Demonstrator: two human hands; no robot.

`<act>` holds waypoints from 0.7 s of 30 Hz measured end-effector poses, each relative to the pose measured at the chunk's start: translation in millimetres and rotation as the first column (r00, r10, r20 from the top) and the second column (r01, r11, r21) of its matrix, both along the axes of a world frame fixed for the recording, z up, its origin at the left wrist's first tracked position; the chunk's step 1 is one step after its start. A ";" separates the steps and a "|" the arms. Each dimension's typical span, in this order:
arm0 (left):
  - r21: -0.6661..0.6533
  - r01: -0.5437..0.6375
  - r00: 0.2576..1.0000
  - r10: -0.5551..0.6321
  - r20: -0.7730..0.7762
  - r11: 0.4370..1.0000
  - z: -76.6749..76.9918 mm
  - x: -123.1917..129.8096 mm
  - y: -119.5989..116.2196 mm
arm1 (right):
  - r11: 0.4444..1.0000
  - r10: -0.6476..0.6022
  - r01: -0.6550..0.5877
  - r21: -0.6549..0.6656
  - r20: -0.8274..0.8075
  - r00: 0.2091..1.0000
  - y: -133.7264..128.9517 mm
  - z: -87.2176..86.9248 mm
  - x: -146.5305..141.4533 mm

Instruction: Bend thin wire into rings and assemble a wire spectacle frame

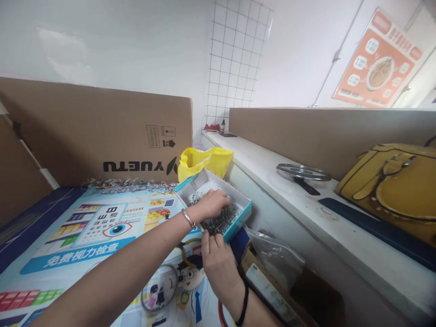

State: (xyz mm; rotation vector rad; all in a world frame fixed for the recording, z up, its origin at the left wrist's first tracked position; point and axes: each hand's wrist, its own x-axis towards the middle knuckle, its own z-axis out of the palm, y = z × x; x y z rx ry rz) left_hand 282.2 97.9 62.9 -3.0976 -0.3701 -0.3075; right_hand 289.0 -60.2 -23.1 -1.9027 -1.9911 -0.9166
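A shallow turquoise box [245, 210] with a white inside holds a heap of small, thin, silvery metal pieces [235, 210]; their exact kind is too small to tell. My left hand [213, 203], with a silver bangle on the wrist, reaches into the box. Its fingers curl down into the heap and the tips are hidden. At the near corner of the box is my right hand [220, 259], with a black band on the wrist. Its fingers are bent and close together at the rim, by the metal pieces; what they pinch is hidden.
The box rests on a printed sheet [136, 213]; small clear packets [119, 182] line its back edge. Behind are a yellow bag [206, 161] and a large cardboard panel [136, 122]. Right are a plastic bag [272, 254] and a white ledge [265, 170] with a lid [303, 172] and yellow handbag [398, 195].
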 end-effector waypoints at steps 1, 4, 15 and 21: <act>0.013 0.037 0.999 -0.037 -0.007 0.999 0.4 -0.1 1.1 | 1.000 -0.001 0.001 0.000 0.001 1.000 0.1 0.0 0.2; 0.047 0.146 0.989 -0.145 -0.032 0.988 2.7 -0.5 5.5 | 1.000 -0.007 0.007 -0.003 0.011 1.000 0.7 -0.4 0.4; 0.103 0.364 0.927 -0.349 -0.137 0.926 0.6 9.2 19.7 | 1.000 0.001 0.000 0.017 -0.022 1.000 0.9 0.0 -0.4; 0.146 0.357 0.928 -0.333 -0.167 0.923 1.2 14.9 11.0 | 1.000 0.011 -0.011 -0.001 -0.019 1.000 0.2 3.4 -1.6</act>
